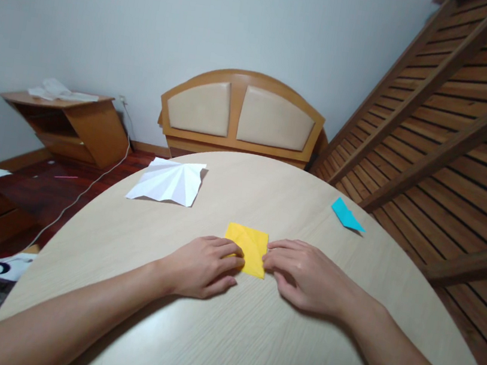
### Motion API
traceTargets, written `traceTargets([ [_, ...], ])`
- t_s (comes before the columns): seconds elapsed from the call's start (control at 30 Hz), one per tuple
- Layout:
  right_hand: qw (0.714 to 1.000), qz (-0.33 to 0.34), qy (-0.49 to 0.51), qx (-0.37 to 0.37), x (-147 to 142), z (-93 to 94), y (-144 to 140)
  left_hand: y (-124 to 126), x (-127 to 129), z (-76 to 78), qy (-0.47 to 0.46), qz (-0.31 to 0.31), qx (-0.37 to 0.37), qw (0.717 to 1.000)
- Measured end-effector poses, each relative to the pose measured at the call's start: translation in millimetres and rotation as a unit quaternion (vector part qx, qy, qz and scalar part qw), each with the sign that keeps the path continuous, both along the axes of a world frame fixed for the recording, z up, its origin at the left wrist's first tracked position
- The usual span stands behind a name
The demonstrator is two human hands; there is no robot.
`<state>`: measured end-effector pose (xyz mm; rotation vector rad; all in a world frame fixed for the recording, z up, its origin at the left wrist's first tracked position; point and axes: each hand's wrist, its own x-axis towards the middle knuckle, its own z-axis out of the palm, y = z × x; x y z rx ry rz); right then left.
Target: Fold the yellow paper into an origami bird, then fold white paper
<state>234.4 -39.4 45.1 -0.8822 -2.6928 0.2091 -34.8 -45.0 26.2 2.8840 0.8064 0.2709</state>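
Note:
A small yellow folded paper square (256, 248) lies flat on the round table, with crease lines running across it. My left hand (206, 265) rests palm down at its left side, the fingers stretched over the paper's left part and the thumb on the table below. At the right edge of the square is my right hand (303, 272), fingertips touching or nearly touching that edge. Its fingers are loosely bent and apart from the thumb, with nothing seen between them. The underside of the yellow paper is hidden.
A creased white paper sheet (168, 182) lies at the table's (219, 354) far left. Near the right rim is a folded turquoise paper piece (347, 215). Beyond stand a wooden headboard (235, 109), a low cabinet (92, 131) and a slatted wooden frame (458, 140).

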Motion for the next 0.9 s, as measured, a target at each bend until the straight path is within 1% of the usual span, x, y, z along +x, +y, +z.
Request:
traceTargets([
  [0.1,0.998,0.049,-0.008,-0.03,-4,-4.4,0,5,-3,-3.4,-0.012,-0.012,0.001,1.0],
  [0.17,0.997,0.058,-0.011,-0.044,-7,-6.0,-1,7,-4,-6.4,-0.029,-0.008,-0.006,1.0],
  [0.37,0.993,0.092,-0.016,-0.073,-19,-4.5,-8,7,3,-15.1,-0.099,0.044,-0.041,0.993],
  [0.5,0.993,0.088,-0.02,-0.078,-21,-6.8,-9,5,6,-16.3,-0.122,0.077,-0.056,0.988],
  [0.6,0.994,0.084,-0.015,-0.073,-16,-10.8,-4,5,6,-15.0,-0.134,0.083,-0.068,0.985],
  [0.67,0.996,0.073,-0.009,-0.06,-9,-13.7,1,5,5,-14.1,-0.13,0.08,-0.074,0.986],
  [0.77,0.999,0.032,0.004,-0.034,3,-17.7,9,6,3,-13.3,-0.12,0.07,-0.08,0.987],
  [0.83,0.999,0.012,0.002,-0.032,8,-19.8,13,7,2,-12.9,-0.116,0.063,-0.084,0.988],
  [0.9,0.999,0.005,0.005,-0.039,11,-21.6,15,7,0,-12.6,-0.112,0.052,-0.087,0.988],
])
